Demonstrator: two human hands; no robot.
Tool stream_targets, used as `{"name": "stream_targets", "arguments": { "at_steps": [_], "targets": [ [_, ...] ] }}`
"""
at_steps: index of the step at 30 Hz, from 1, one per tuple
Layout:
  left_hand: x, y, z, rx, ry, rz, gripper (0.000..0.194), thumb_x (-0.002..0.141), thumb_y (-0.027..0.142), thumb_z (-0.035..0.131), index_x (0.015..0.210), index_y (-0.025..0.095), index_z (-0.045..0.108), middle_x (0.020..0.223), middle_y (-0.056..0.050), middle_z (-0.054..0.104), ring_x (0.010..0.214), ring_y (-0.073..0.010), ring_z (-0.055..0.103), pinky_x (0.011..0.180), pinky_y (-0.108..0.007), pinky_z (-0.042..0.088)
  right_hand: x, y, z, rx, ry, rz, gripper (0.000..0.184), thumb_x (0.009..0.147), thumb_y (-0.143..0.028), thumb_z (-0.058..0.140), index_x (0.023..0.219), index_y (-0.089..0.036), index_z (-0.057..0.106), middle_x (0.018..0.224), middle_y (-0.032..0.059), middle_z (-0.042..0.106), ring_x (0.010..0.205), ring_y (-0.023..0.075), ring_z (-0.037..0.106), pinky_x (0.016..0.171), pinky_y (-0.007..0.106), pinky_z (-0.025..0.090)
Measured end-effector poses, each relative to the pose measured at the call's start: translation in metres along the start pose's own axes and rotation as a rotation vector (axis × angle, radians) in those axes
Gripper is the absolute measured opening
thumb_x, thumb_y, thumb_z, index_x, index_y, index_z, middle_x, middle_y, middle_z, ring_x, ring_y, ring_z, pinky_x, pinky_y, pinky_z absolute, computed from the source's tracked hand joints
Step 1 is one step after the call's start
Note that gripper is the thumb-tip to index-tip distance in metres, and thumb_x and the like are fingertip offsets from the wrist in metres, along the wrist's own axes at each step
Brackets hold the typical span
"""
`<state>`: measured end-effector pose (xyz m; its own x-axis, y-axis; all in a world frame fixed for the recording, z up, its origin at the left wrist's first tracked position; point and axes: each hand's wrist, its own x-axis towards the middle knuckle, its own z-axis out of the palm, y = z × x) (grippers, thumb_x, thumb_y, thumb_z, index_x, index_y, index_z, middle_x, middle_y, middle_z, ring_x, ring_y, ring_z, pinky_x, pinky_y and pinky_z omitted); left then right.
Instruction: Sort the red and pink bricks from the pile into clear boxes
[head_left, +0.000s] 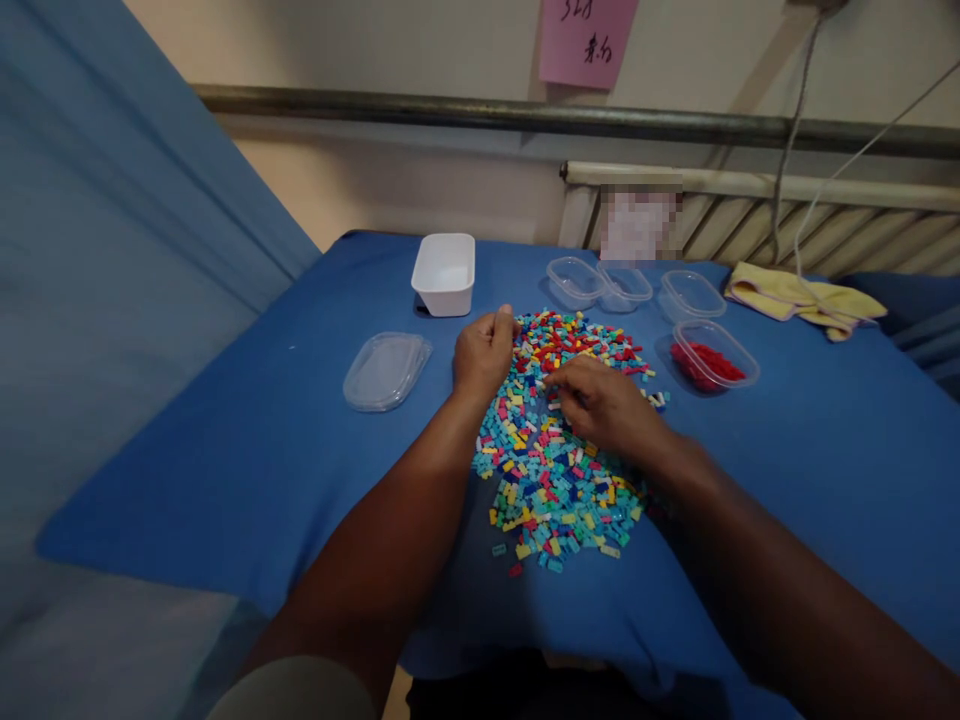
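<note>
My left hand [484, 352] curls at the bricks' [562, 490] edge; my right hand [606, 405] reaches over them. I can't tell if either's fingers hold any.

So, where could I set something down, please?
The blue cloth is bare left of the clear lids, and between the right forearm and the container of red pieces. Brick pile, left hand and right hand crowd the middle.

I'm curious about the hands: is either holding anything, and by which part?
Cannot tell: the left hand is curled, hiding its palm; the right hand is at the bricks.
</note>
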<state>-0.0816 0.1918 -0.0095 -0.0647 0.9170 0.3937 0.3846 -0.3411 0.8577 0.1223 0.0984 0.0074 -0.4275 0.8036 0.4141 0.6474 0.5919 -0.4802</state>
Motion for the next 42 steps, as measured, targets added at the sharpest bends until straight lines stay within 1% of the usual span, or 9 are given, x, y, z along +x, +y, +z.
{"name": "stream_targets", "arguments": {
  "at_steps": [5,11,15,19,24,29,31,36,42],
  "targets": [
    [0.0,0.0,0.0,-0.014,-0.003,0.017,0.058,0.109,0.063,0.049,0.079,0.021,0.076,0.083,-0.007,0.077,0.081,-0.0238,0.071,0.082,-0.037,0.053,0.002,-0.003,0.01,-0.139,-0.151,0.016,0.025,0.101,-0.011,0.058,0.112,-0.022,0.077,0.108,0.0095,0.08,0.102,0.0268,0.072,0.094,0.04,0.055],
    [-0.001,-0.001,0.0,-0.044,0.003,0.028,0.057,0.109,0.061,0.051,0.079,0.021,0.077,0.082,-0.007,0.077,0.081,-0.0244,0.071,0.08,-0.037,0.052,-0.001,-0.004,0.001,-0.167,-0.208,0.048,0.029,0.096,-0.009,0.06,0.116,-0.02,0.077,0.103,0.0107,0.077,0.099,0.0282,0.071,0.086,0.038,0.055],
    [-0.001,-0.001,0.0,-0.035,-0.003,0.003,0.059,0.109,0.064,0.049,0.08,0.021,0.077,0.085,-0.008,0.078,0.082,-0.0245,0.071,0.083,-0.038,0.054,-0.005,-0.005,-0.006,-0.1,-0.177,0.052,0.032,0.091,-0.009,0.062,0.117,-0.022,0.077,0.101,0.0089,0.074,0.095,0.0257,0.07,0.083,0.036,0.054],
    [-0.001,-0.002,0.001,-0.036,-0.005,0.001,0.059,0.108,0.066,0.049,0.081,0.021,0.078,0.084,-0.008,0.078,0.081,-0.0238,0.071,0.082,-0.037,0.054,-0.008,-0.005,-0.017,0.067,-0.039,0.101,0.031,0.09,-0.011,0.063,0.113,-0.023,0.078,0.094,0.0052,0.071,0.087,0.0216,0.068,0.079,0.034,0.054],
    [0.0,-0.003,0.001,-0.051,0.008,0.026,0.058,0.109,0.063,0.052,0.078,0.02,0.077,0.079,-0.005,0.076,0.078,-0.0223,0.07,0.078,-0.035,0.052,-0.016,0.002,-0.044,0.206,0.168,0.328,0.022,0.093,-0.026,0.065,0.108,-0.021,0.08,0.09,0.0037,0.074,0.074,0.0184,0.067,0.071,0.033,0.055],
    [0.001,-0.002,0.0,-0.013,0.003,0.006,0.059,0.11,0.062,0.049,0.08,0.02,0.078,0.079,-0.004,0.076,0.078,-0.0211,0.07,0.077,-0.033,0.051,-0.042,0.033,-0.085,-0.068,0.483,0.461,0.02,0.092,-0.031,0.07,0.105,-0.021,0.082,0.094,0.0074,0.078,0.08,0.0216,0.07,0.077,0.037,0.056],
    [0.001,-0.002,0.0,-0.01,0.01,-0.001,0.059,0.11,0.062,0.049,0.081,0.02,0.078,0.08,-0.004,0.077,0.077,-0.021,0.07,0.077,-0.033,0.051,-0.055,0.05,-0.098,-0.23,0.531,0.456,0.018,0.092,-0.026,0.067,0.103,-0.021,0.082,0.098,0.0101,0.078,0.089,0.0245,0.07,0.086,0.041,0.056],
    [0.002,-0.002,-0.001,-0.021,0.016,0.008,0.057,0.108,0.062,0.051,0.08,0.02,0.078,0.081,-0.005,0.077,0.079,-0.0219,0.071,0.079,-0.034,0.052,-0.073,0.079,-0.104,-0.446,0.403,0.491,0.018,0.097,-0.024,0.063,0.101,-0.022,0.08,0.105,0.0137,0.078,0.098,0.0299,0.07,0.09,0.045,0.055],
    [0.003,-0.001,-0.001,-0.038,0.012,0.022,0.058,0.108,0.062,0.05,0.08,0.019,0.078,0.081,-0.006,0.078,0.08,-0.0221,0.071,0.079,-0.034,0.052,-0.056,0.069,-0.074,-0.426,0.274,0.318,0.028,0.102,-0.027,0.058,0.114,-0.023,0.082,0.113,0.0103,0.081,0.107,0.0297,0.074,0.097,0.043,0.056]
  ]
}}
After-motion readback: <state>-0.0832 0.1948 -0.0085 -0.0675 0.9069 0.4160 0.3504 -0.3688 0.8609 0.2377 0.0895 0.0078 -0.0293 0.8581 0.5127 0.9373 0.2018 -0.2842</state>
